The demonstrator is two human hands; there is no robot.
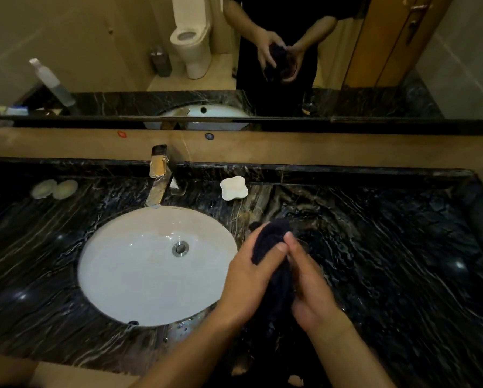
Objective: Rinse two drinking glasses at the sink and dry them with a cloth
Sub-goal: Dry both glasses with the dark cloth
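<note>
Cloth gripped by both hands | sink basin bare | soap dish beside faucet

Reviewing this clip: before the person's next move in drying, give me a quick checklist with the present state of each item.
1. Dark cloth held by both hands: ok; left hand and right hand grip it.
2. Glass inside the cloth: cannot tell; the cloth hides it.
3. Faucet off: ok; no stream shows.
4. Sink free of glasses: ok.
5. Second glass located: cannot tell; only the mirror hints at one on the countertop.
</note>
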